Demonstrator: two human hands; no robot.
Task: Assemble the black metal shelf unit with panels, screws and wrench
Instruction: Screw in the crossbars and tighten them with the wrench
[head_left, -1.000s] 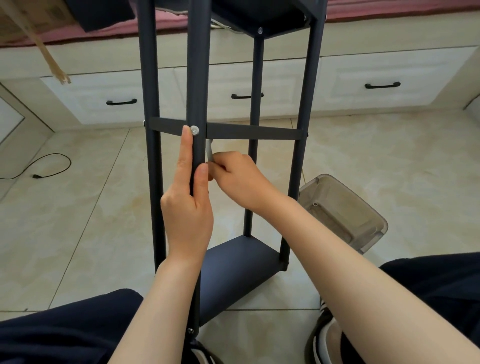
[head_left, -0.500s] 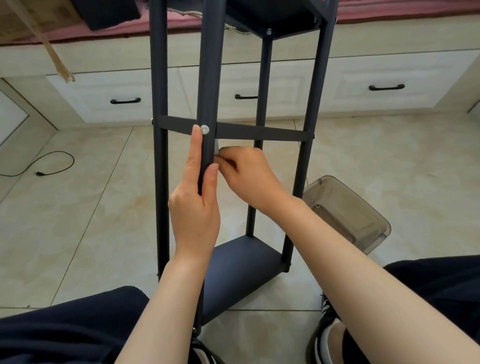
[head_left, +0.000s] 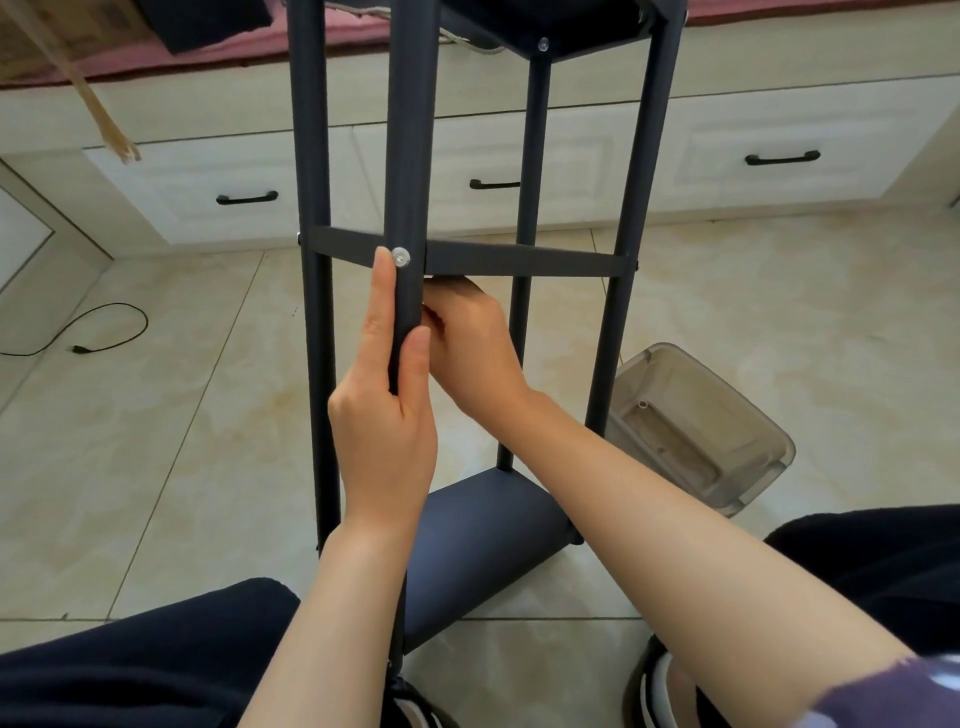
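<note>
Head view: black shelf unit upright on floor; left hand wrapped round front post, forefinger beside screw. Right hand curled behind post under crossbar; contents hidden. Advised: post kept steady while tightening.

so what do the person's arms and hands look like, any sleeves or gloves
Both hands are bare: no gloves, rings or watch show on the left hand or the right hand. Both forearms are uncovered. A purple sleeve with pale marks shows at the right upper arm; no left sleeve is in view.
</note>
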